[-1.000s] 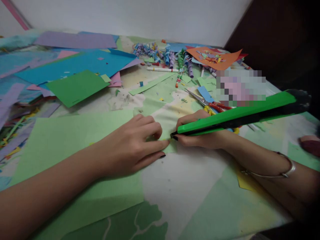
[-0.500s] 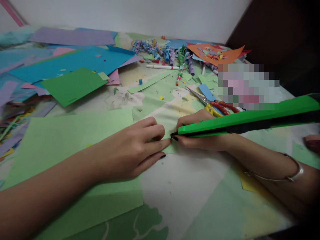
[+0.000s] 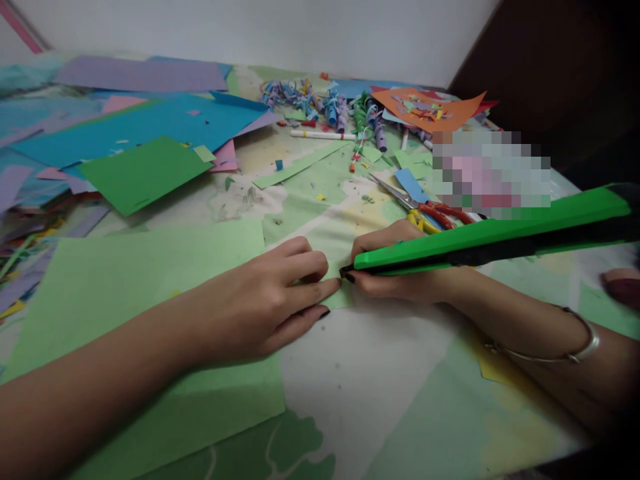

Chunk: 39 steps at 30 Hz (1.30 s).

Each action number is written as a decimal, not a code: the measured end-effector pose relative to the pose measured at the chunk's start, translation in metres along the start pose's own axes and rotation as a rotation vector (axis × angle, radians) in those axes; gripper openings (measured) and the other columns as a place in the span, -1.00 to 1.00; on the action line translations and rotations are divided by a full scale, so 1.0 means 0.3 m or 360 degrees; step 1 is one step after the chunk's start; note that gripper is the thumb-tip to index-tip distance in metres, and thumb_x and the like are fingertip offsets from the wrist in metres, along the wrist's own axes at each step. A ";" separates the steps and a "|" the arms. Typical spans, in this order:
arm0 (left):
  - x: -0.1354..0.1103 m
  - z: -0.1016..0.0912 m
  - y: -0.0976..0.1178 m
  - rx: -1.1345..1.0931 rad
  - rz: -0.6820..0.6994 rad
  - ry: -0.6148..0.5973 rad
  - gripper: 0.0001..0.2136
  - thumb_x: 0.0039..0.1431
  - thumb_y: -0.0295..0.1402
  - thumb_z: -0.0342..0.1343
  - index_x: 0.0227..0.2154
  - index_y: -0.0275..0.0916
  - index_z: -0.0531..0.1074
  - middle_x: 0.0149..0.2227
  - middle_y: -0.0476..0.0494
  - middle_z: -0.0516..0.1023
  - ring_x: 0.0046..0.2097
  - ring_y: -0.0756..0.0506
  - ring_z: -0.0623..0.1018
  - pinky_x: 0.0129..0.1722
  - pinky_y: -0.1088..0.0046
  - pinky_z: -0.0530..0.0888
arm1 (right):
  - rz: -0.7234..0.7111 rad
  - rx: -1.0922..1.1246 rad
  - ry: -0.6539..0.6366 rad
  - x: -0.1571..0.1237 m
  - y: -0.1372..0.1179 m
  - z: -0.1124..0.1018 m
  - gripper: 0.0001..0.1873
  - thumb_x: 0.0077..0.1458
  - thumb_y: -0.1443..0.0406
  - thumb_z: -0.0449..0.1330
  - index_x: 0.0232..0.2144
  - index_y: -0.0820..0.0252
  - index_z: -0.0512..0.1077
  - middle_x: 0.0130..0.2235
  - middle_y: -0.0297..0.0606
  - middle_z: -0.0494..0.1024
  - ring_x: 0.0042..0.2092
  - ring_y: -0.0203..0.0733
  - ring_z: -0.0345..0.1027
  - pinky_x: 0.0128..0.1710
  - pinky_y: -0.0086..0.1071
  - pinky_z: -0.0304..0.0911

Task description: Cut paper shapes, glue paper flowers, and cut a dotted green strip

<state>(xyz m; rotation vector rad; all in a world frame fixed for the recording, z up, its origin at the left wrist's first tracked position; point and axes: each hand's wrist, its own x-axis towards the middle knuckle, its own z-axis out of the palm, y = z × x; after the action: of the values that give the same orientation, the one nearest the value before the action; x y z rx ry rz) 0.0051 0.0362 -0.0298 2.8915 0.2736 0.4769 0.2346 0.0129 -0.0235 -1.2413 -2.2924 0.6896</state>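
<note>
My left hand [image 3: 280,293] presses down on a small piece of light green paper [image 3: 343,298] with its fingertips, some fingers curled and others stretched toward the right. Under my left forearm and wrist lies a large light green sheet [image 3: 125,280]. My right hand [image 3: 385,267], with a bangle on its wrist, is closed around a long green-and-black tool [image 3: 480,233] whose exact kind I cannot make out. Its narrow black end meets the small paper beside my left fingertips. Just beyond my right hand are scissors [image 3: 434,215] with red and yellow handles.
Blue [image 3: 170,120] and dark green [image 3: 147,173] sheets lie far left. Curled paper rolls [image 3: 340,113] and a white marker [image 3: 323,135] sit at the back. An orange sheet [image 3: 427,110] bears paper scraps. Part of a finger or hand [image 3: 623,287] shows at the right edge.
The view has shifted very slightly. Both hands, the small paper and the green tool stay in nearly the same places.
</note>
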 end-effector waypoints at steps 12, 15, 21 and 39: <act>-0.010 -0.014 0.115 0.0093 -0.0517 -0.0079 -0.69 0.21 -0.23 -0.01 -0.06 -0.24 0.43 -0.06 -0.33 0.31 -0.05 -0.27 0.35 -0.15 0.05 0.45 | 0.0040 0.0130 0.0029 0.001 0.001 -0.002 -0.87 -0.01 0.33 0.18 -0.56 0.24 0.41 -0.59 -0.43 0.31 -0.50 -0.40 0.10 -0.51 -0.51 0.05; -0.008 -0.012 0.110 0.0130 -0.0451 -0.0101 -0.67 0.22 -0.21 -0.02 -0.07 -0.28 0.43 -0.13 -0.33 0.35 -0.12 -0.25 0.36 -0.20 0.10 0.46 | 0.0006 0.0108 0.0053 0.006 0.014 0.000 -0.86 -0.01 0.33 0.19 -0.57 0.23 0.39 -0.60 -0.45 0.29 -0.51 -0.40 0.09 -0.51 -0.51 0.06; 0.002 0.008 0.101 0.0323 -0.0314 -0.0064 -0.58 0.24 -0.19 -0.06 -0.01 -0.40 0.41 -0.21 -0.37 0.38 -0.18 -0.25 0.35 -0.22 0.08 0.44 | -0.0049 0.0069 -0.0015 0.024 0.027 -0.007 -0.90 -0.02 0.36 0.17 -0.54 0.24 0.40 -0.58 -0.44 0.32 -0.49 -0.40 0.11 -0.50 -0.51 0.07; 0.006 0.032 0.113 0.0388 -0.0287 -0.0028 -0.61 0.24 -0.28 -0.06 0.00 -0.47 0.40 -0.15 -0.38 0.43 -0.12 -0.27 0.38 -0.15 0.10 0.45 | -0.0055 -0.0033 0.0041 0.017 0.041 0.004 -0.86 -0.01 0.31 0.18 -0.57 0.19 0.36 -0.60 -0.42 0.32 -0.52 -0.38 0.11 -0.54 -0.47 0.06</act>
<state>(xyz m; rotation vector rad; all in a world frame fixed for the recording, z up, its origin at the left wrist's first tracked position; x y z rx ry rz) 0.0151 0.0023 -0.0307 3.0629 0.6239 0.4124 0.2391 0.0228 -0.0312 -1.2102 -2.2998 0.6359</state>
